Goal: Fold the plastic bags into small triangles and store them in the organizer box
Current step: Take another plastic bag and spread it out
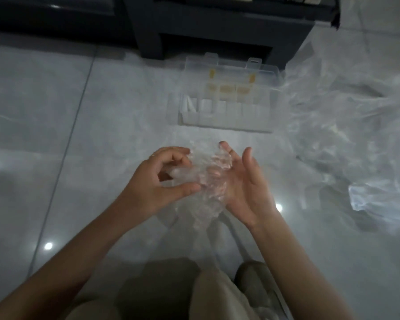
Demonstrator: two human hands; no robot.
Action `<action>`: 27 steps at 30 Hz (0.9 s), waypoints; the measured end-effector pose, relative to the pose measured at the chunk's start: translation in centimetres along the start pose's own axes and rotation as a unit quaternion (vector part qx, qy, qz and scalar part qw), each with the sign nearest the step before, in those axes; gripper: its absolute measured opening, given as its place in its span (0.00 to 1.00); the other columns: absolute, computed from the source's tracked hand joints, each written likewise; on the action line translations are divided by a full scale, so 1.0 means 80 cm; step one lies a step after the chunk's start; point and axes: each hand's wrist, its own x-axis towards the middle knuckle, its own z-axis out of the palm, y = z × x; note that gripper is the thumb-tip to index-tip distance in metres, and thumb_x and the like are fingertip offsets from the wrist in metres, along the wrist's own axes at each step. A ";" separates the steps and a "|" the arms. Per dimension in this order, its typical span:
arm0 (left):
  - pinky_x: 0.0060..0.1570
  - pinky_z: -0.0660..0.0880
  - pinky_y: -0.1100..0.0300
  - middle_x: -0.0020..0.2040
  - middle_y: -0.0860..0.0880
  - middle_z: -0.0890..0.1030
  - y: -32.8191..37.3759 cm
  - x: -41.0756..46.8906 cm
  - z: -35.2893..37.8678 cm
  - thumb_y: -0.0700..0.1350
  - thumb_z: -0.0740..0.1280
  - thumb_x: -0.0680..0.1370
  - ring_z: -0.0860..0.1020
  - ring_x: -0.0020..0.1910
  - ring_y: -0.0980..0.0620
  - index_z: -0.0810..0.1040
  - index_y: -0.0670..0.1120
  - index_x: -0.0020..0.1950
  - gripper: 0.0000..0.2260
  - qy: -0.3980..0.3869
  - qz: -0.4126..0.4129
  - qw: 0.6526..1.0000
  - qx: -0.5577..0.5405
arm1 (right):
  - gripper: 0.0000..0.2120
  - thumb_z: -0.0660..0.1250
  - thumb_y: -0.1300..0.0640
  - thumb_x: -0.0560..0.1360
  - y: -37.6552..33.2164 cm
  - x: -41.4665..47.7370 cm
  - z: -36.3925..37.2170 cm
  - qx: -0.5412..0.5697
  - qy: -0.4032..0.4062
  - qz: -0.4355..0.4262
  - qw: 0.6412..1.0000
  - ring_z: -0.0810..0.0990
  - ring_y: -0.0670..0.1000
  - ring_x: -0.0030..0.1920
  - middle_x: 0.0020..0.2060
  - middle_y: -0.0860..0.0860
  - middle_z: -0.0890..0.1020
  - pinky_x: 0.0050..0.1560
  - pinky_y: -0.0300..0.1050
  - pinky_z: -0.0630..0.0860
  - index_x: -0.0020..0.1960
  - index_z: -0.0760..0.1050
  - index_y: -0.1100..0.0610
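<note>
A crumpled clear plastic bag [202, 181] hangs between my hands above the tiled floor. My left hand [159, 179] grips its left side, fingers and thumb curled round the plastic. My right hand [243, 181] lies open against the bag's right side, palm toward it, with straight fingers behind the film. Beyond them, on the floor, sits the clear organizer box [226, 105] with its lid up. Several compartments hold white and yellowish folded pieces.
A heap of loose clear plastic bags [351, 121] spreads over the floor at the right. Dark furniture [217, 24] stands behind the box. My knees in beige cloth [217, 294] fill the bottom middle. Glossy grey tiles lie to the left.
</note>
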 end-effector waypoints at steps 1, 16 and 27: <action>0.49 0.74 0.68 0.56 0.60 0.79 -0.001 0.000 -0.004 0.53 0.79 0.61 0.80 0.53 0.59 0.77 0.55 0.41 0.15 0.012 -0.003 1.000 -0.021 | 0.26 0.79 0.53 0.64 0.001 0.002 -0.002 -0.031 0.009 -0.015 0.999 0.82 0.54 0.50 0.50 0.57 0.81 0.51 0.49 0.80 0.57 0.73 0.56; 0.45 0.72 0.72 0.40 0.59 0.81 -0.015 -0.021 -0.057 0.32 0.70 0.74 0.79 0.41 0.63 0.77 0.47 0.43 0.10 0.184 0.044 0.982 0.028 | 0.08 0.59 0.63 0.80 0.000 -0.005 -0.019 -0.247 0.263 -0.170 0.917 0.71 0.45 0.31 0.30 0.47 0.73 0.38 0.39 0.73 0.45 0.72 0.54; 0.38 0.68 0.63 0.30 0.51 0.68 0.000 -0.024 -0.035 0.44 0.55 0.83 0.67 0.31 0.55 0.72 0.50 0.32 0.20 0.191 -0.088 0.962 -0.176 | 0.48 0.73 0.36 0.66 0.014 -0.010 -0.010 -0.425 0.014 -0.091 0.901 0.66 0.52 0.73 0.73 0.48 0.67 0.69 0.55 0.67 0.75 0.48 0.43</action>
